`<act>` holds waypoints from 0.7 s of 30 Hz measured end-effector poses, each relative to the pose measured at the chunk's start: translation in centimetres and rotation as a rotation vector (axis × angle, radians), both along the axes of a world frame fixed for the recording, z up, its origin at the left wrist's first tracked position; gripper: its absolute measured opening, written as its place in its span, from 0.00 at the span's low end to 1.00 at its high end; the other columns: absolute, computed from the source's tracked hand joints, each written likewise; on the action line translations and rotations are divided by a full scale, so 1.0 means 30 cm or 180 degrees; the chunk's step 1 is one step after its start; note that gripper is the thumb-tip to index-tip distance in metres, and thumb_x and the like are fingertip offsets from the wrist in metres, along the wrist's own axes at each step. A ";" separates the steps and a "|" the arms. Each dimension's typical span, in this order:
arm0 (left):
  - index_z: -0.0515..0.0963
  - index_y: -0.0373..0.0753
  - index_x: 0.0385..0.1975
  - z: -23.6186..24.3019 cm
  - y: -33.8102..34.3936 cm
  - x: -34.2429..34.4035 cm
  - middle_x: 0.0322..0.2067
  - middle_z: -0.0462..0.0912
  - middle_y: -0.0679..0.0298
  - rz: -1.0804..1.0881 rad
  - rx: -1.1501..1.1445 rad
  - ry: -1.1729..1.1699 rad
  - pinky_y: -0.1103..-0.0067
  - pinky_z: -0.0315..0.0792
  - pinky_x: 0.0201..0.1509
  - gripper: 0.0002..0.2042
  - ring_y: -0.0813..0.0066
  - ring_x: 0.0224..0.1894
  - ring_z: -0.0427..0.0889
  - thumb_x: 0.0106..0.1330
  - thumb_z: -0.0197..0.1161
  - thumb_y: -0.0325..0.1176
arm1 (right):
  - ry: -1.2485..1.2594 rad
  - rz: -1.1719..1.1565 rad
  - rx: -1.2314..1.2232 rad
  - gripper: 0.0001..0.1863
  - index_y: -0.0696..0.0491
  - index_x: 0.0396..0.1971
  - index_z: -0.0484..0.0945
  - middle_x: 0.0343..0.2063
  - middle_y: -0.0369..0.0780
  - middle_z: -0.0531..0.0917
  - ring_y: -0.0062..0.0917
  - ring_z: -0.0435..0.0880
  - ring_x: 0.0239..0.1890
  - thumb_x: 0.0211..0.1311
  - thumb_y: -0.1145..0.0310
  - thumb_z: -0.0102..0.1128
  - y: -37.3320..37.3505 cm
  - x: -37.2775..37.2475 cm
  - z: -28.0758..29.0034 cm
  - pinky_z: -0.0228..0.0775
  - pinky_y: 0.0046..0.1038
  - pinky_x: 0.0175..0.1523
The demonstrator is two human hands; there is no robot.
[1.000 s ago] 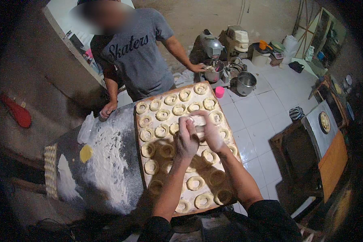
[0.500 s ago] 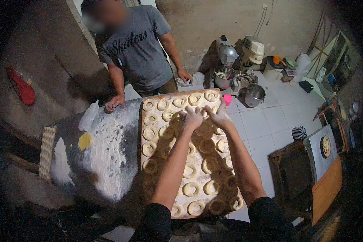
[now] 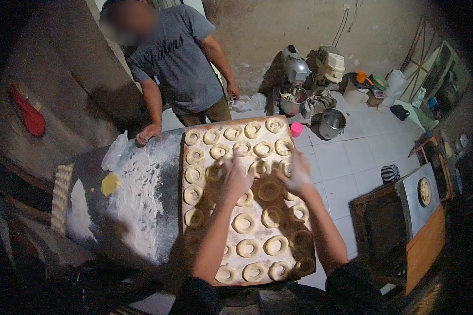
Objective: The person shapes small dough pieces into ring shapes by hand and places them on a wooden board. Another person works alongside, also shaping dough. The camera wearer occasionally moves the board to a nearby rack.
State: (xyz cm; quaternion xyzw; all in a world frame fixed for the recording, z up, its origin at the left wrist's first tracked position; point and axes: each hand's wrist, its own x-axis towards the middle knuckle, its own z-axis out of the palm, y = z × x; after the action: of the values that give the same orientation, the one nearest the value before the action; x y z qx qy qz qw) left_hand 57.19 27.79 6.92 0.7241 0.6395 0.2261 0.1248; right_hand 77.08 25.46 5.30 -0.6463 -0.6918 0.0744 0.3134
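A wooden board (image 3: 191,273) dusted with flour holds several rows of pale dough rings (image 3: 244,223). My left hand (image 3: 235,176) is over the middle of the board with its floury fingers apart and bent down toward the rings; whether they touch is unclear. At the board's right side, my right hand (image 3: 298,173) is also open, fingers spread among the rings. A single ring (image 3: 260,168) shows between the two hands. My forearms and their shadows cover part of the lower board.
A co-worker (image 3: 176,68) stands across, one hand on the dark floury table (image 3: 163,199) with a yellow disc (image 3: 110,185). Mixers (image 3: 299,71), a steel pot (image 3: 331,123) and a pink cup (image 3: 297,129) are behind on the tiles (image 3: 341,173); a low stand (image 3: 412,184) is right.
My hands, earlier close together round something pale, have parted and moved back toward me, fingers opened. The co-worker's hand that was at the mixer bowl now hangs lower, nearer their body.
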 end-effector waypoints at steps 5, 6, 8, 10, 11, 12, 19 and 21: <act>0.64 0.28 0.54 -0.010 -0.505 -0.519 0.55 0.63 0.36 0.1170 -0.0783 -0.0732 0.58 0.56 0.61 0.22 0.40 0.57 0.62 0.66 0.53 0.38 | 0.1174 -0.0721 -0.1359 0.24 0.57 0.53 0.67 0.42 0.51 0.79 0.39 0.79 0.44 0.63 0.56 0.52 -0.582 0.269 -0.037 0.69 0.38 0.49; 0.67 0.27 0.47 -0.227 -0.638 -0.686 0.51 0.66 0.34 0.1710 -0.0330 -0.0389 0.55 0.59 0.55 0.21 0.37 0.54 0.65 0.69 0.47 0.42 | 0.1344 -0.0924 -0.1887 0.24 0.57 0.52 0.68 0.41 0.52 0.79 0.40 0.79 0.44 0.64 0.54 0.50 -0.687 0.273 -0.050 0.69 0.38 0.48; 0.67 0.25 0.46 -0.074 -0.797 -0.667 0.46 0.70 0.31 0.1790 -0.1540 -0.0256 0.54 0.62 0.51 0.24 0.33 0.49 0.69 0.70 0.43 0.46 | 0.1696 -0.1230 -0.2519 0.26 0.58 0.50 0.69 0.40 0.54 0.79 0.42 0.79 0.44 0.66 0.51 0.45 -0.837 0.225 -0.061 0.69 0.38 0.48; 0.66 0.23 0.47 -0.139 -0.908 -0.684 0.44 0.72 0.31 0.1734 -0.1738 -0.0385 0.55 0.64 0.52 0.30 0.33 0.48 0.70 0.70 0.37 0.52 | 0.2100 -0.1252 -0.2667 0.27 0.59 0.50 0.70 0.40 0.55 0.79 0.44 0.78 0.46 0.67 0.49 0.42 -0.920 0.147 -0.049 0.70 0.38 0.48; 0.66 0.23 0.48 -0.166 -0.940 -0.675 0.45 0.72 0.31 0.1748 -0.1696 -0.0350 0.56 0.64 0.53 0.31 0.34 0.49 0.70 0.70 0.36 0.53 | 0.1602 -0.1202 -0.2470 0.28 0.59 0.49 0.70 0.41 0.55 0.79 0.45 0.78 0.46 0.67 0.48 0.40 -0.953 0.132 -0.079 0.69 0.39 0.48; 0.67 0.23 0.47 -0.204 -0.956 -0.684 0.44 0.72 0.32 0.1701 -0.1637 -0.0358 0.56 0.64 0.53 0.32 0.34 0.50 0.70 0.70 0.35 0.54 | 0.1108 -0.1144 -0.2272 0.29 0.59 0.49 0.71 0.41 0.56 0.79 0.46 0.77 0.47 0.67 0.46 0.39 -0.967 0.135 -0.153 0.69 0.40 0.48; 0.69 0.25 0.47 -0.151 -0.944 -0.695 0.48 0.72 0.36 0.1461 -0.1548 -0.0799 0.57 0.63 0.56 0.37 0.38 0.52 0.70 0.68 0.31 0.60 | 0.1959 -0.1255 -0.1927 0.42 0.61 0.42 0.75 0.35 0.47 0.80 0.35 0.78 0.40 0.64 0.33 0.28 -0.921 0.094 -0.122 0.68 0.35 0.48; 0.68 0.26 0.50 -0.179 -0.945 -0.712 0.50 0.71 0.37 0.1219 -0.1494 -0.1068 0.59 0.63 0.58 0.39 0.40 0.54 0.69 0.68 0.28 0.62 | 0.2268 -0.1146 -0.1956 0.43 0.60 0.40 0.76 0.34 0.45 0.81 0.35 0.78 0.42 0.63 0.32 0.27 -0.917 0.134 -0.196 0.67 0.34 0.49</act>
State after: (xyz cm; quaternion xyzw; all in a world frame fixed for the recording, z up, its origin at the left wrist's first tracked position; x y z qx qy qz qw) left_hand 35.83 -0.57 1.55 0.4952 0.7690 0.2080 0.3467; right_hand 81.09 -2.05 -0.58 -0.7522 -0.3655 0.4354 0.3332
